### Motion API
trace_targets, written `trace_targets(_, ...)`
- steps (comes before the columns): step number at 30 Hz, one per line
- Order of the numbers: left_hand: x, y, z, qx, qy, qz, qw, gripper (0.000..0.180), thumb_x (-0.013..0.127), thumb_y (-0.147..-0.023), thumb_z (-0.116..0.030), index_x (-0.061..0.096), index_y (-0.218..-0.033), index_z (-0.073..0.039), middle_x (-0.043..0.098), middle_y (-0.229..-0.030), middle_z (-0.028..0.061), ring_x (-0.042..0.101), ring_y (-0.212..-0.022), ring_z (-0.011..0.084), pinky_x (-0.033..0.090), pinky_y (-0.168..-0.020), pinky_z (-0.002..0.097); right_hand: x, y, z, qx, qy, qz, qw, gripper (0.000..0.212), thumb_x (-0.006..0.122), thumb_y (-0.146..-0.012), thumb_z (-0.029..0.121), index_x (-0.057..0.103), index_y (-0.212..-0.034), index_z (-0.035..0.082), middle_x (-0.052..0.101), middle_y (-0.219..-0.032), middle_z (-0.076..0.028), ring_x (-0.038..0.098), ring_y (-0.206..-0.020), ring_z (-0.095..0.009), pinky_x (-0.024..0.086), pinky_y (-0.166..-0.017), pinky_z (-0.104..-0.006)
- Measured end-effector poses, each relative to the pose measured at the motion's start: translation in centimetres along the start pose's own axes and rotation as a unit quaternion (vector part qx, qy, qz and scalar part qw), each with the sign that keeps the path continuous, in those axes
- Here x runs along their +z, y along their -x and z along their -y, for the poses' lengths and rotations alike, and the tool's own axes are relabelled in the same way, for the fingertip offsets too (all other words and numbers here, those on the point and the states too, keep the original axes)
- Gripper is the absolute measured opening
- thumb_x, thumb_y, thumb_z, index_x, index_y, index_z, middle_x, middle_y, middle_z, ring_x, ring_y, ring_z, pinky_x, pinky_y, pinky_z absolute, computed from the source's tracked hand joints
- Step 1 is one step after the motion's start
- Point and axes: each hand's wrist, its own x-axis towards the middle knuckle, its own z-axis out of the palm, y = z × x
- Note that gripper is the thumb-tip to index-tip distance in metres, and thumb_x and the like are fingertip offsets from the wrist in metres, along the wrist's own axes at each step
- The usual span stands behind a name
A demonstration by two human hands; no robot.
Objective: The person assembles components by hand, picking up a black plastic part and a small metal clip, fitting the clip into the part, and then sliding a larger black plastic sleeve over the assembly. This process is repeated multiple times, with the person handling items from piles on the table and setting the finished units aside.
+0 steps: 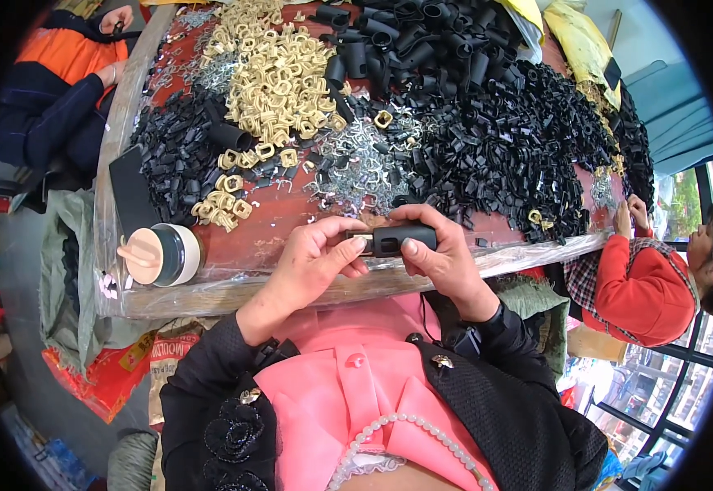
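A short black plastic tube [405, 239] with a cut-out in its side lies sideways above the table's near edge. My right hand [446, 254] is closed round its right end, thumb in front and fingers behind. At the tube's left end, my left hand [321, 260] pinches a small dark piece between thumb and fingers; its shape is mostly hidden. Just beyond my hands lie loose silver metal clips [362, 159] and a wide heap of small black plastic parts [495, 139].
Cream square rings [278, 90] and larger black tubes [422, 37] are heaped farther back on the red table. A lidded jar [178, 255] stands near left. One person in orange and navy [66, 65] sits far left; another in red [647, 290] works at right.
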Motion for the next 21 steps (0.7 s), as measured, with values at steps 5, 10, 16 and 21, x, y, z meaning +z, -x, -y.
trace_targets(5,0.4,-0.1,-0.1,0.009,-0.011,-0.012,1.000,0.024,0.053,-0.083,-0.012,0.052,-0.101,0.003,0.059,-0.082,0.0077,0.059,-0.066,0.0105,0.048,-0.058,0.0203,0.3,0.4,0.1,0.029,-0.038,-0.003,0.999,0.040,0.057,-0.081,0.026,0.046,-0.109,0.000,0.055,-0.082,-0.004,0.043,-0.049,-0.004,0.033,-0.040,-0.0167)
trace_targets(10,0.3,-0.1,-0.3,-0.013,0.018,-0.024,0.999,0.025,0.054,-0.082,-0.013,0.052,-0.102,0.003,0.059,-0.082,0.0083,0.059,-0.067,0.0123,0.048,-0.058,0.0206,1.5,0.6,-0.2,0.005,-0.043,-0.044,0.998,0.039,0.056,-0.082,0.025,0.045,-0.110,0.000,0.055,-0.084,-0.004,0.043,-0.049,-0.004,0.033,-0.040,-0.0165)
trace_targets(16,0.7,0.1,-0.6,-0.037,0.033,-0.020,0.999,0.025,0.055,-0.081,-0.013,0.053,-0.101,0.003,0.059,-0.083,0.0086,0.060,-0.066,0.0132,0.048,-0.058,0.0207,2.5,1.0,-0.4,0.078,-0.157,-0.101,0.979,0.037,0.053,-0.083,0.027,0.044,-0.109,0.002,0.054,-0.085,-0.004,0.043,-0.048,-0.005,0.031,-0.039,-0.0164)
trace_targets(21,0.8,-0.3,-0.4,-0.006,0.047,-0.048,0.998,0.026,0.056,-0.081,-0.014,0.053,-0.101,0.003,0.059,-0.084,0.0086,0.060,-0.066,0.0137,0.048,-0.058,0.0210,2.6,0.6,-0.4,0.007,-0.111,-0.099,0.989,0.037,0.052,-0.084,0.030,0.044,-0.109,0.003,0.052,-0.084,-0.003,0.044,-0.049,-0.006,0.030,-0.039,-0.0172)
